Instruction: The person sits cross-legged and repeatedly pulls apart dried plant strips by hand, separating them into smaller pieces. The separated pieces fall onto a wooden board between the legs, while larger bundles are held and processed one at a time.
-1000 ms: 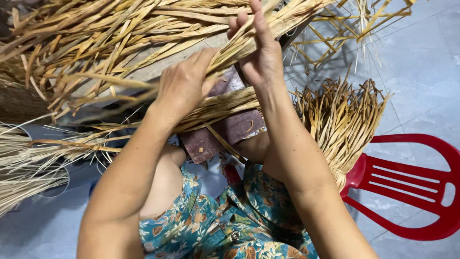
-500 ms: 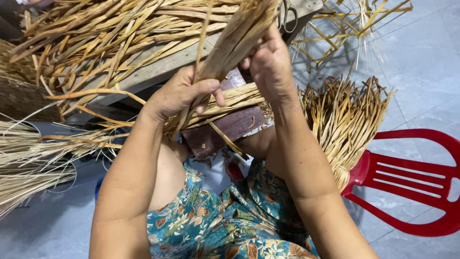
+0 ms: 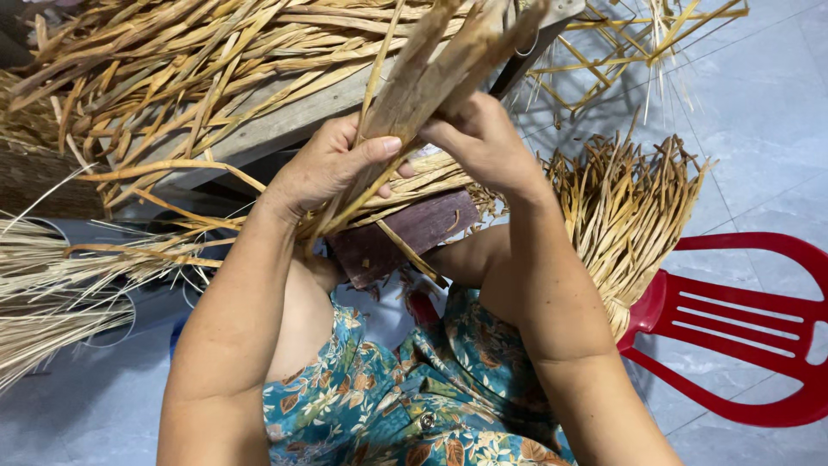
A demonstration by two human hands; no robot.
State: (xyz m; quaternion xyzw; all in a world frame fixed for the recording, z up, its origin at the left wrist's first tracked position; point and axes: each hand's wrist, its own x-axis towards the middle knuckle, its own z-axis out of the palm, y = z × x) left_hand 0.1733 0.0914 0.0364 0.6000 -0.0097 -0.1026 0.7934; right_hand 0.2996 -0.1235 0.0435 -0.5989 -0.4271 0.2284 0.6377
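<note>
Both hands grip one bundle of dried strips (image 3: 440, 78) at upper centre of the frame, its long axis slanting from lower left to the upper right edge. The left hand (image 3: 332, 168) wraps its lower part; the right hand (image 3: 483, 142) pinches it higher. One red chair (image 3: 742, 336) sits lower right.

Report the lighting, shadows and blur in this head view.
Head view: soft, even daylight, no glare; faint shadows on the pale floor; the bundle of dried strips and both hands, left hand and right hand, look sharp; slight wide-angle stretch at the edges.
</note>
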